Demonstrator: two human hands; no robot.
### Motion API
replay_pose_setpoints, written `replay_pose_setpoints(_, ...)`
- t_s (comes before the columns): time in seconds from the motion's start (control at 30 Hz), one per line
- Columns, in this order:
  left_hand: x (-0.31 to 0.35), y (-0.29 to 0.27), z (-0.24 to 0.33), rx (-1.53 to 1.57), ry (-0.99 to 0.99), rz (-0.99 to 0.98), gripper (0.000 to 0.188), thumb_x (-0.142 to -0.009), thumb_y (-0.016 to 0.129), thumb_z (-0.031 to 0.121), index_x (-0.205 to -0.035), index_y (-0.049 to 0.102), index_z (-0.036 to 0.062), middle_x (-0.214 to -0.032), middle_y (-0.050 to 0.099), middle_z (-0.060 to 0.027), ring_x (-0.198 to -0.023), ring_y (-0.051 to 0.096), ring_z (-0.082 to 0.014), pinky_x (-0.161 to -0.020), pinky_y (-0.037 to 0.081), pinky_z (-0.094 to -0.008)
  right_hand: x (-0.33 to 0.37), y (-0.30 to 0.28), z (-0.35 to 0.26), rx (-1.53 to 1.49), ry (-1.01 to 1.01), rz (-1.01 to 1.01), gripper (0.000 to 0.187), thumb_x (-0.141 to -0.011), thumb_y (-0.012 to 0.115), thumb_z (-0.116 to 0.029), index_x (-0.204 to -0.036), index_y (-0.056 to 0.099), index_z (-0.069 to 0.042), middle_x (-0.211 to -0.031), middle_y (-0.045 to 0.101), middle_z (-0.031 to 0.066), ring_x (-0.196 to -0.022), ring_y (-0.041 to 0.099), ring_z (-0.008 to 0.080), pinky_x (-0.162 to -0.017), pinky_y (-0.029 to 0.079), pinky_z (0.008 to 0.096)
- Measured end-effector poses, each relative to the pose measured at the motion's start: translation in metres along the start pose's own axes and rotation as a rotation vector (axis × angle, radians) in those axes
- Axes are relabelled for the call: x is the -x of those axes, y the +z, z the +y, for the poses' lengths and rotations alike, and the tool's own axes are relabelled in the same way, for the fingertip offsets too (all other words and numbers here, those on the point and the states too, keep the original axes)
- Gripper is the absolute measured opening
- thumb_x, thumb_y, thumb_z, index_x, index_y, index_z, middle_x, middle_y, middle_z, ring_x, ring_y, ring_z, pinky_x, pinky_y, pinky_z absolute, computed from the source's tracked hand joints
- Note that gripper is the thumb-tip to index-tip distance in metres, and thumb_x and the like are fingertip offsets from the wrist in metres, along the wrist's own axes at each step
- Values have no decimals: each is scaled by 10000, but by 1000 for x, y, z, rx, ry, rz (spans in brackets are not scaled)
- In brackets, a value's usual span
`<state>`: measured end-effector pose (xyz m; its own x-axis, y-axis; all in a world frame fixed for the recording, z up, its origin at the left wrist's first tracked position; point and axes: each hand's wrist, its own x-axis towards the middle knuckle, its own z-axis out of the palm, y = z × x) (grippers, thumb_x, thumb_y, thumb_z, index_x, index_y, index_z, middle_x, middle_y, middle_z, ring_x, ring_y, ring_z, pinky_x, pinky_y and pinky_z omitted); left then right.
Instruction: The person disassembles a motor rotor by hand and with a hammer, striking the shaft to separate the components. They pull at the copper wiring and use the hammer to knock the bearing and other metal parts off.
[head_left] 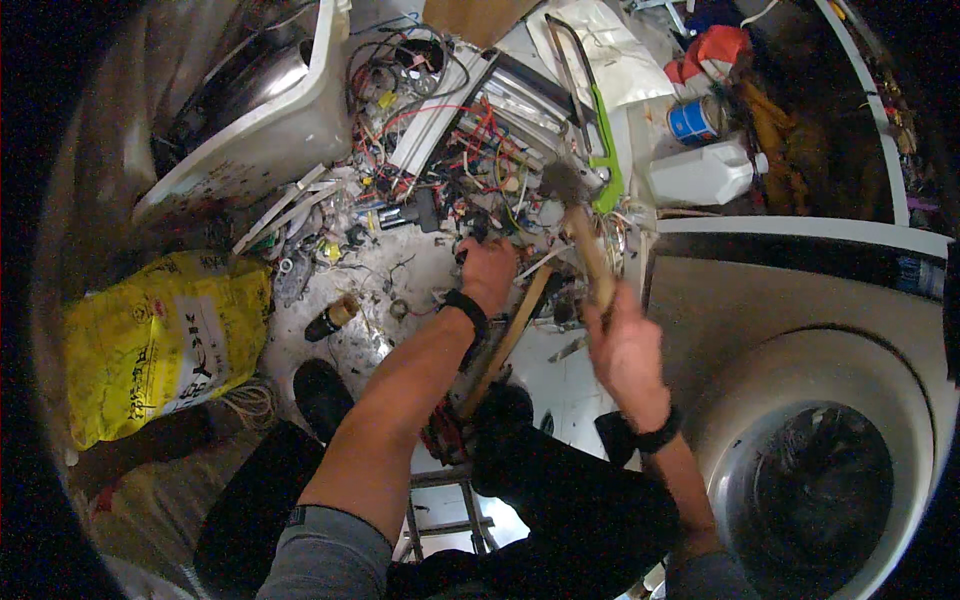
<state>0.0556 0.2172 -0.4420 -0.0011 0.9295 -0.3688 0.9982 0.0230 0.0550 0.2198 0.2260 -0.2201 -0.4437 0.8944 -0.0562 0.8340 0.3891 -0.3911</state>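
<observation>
My right hand (pixel 630 350) is wrapped round the wooden handle of a hammer (pixel 592 250), raised over the clutter with its dark head blurred. Reaching down among the scrap, my left hand (pixel 488 268) has its fingers curled in at a small dark piece whose kind I cannot make out. Tangled wires (pixel 480 135) and small dark parts lie just beyond those fingers. Close by on the right of my left hand, a long wooden stick (pixel 508 345) slants toward my legs. Both wrists wear black bands.
A green-framed hacksaw (pixel 607 150) lies beyond the hammer. At right are a white jug (pixel 705 173), a blue can (pixel 692 120) and a front-loading washing machine (pixel 790 290). A yellow sack (pixel 165 340) and a tilted white housing (pixel 300 130) stand at left. A wooden-ended black tool (pixel 330 317) lies nearby.
</observation>
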Motion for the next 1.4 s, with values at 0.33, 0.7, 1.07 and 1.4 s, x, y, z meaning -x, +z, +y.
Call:
replay_pose_setpoints(0.33,3,3,6,-92,47,79,307,-945,595,199,-1202,623,34,-977,739,-85,-896,711,-279,-793,467,-629,-4,-18,-7,98,95,-148,273,-967,654,-208,-1096,515,-11,-767,658,297,-720,649,515,-618,528,564)
replay_pose_setpoints(0.7,-2,25,17,-21,62,123,375,-946,603,204,-1285,593,45,-1025,729,-72,-936,701,-263,-882,445,-570,0,5,26,168,20,-238,345,-958,661,-276,-1040,513,24,-741,671,271,-690,674,489,-609,546,572)
replay_pose_setpoints(1.07,0,-16,35,-68,71,37,369,-968,542,211,-1271,598,7,-1088,727,-144,-1008,687,-314,-862,431,-624,26,70,65,239,86,-269,334,-967,649,-294,-1036,484,-11,-711,660,260,-635,662,470,-560,518,581)
replay_pose_setpoints(1.4,-4,-12,19,-62,75,35,481,-968,578,206,-1403,532,6,-1059,743,-134,-1007,694,-322,-888,438,-603,11,46,34,157,48,17,287,-945,669,-187,-1040,467,-6,-697,646,260,-650,656,486,-586,537,539)
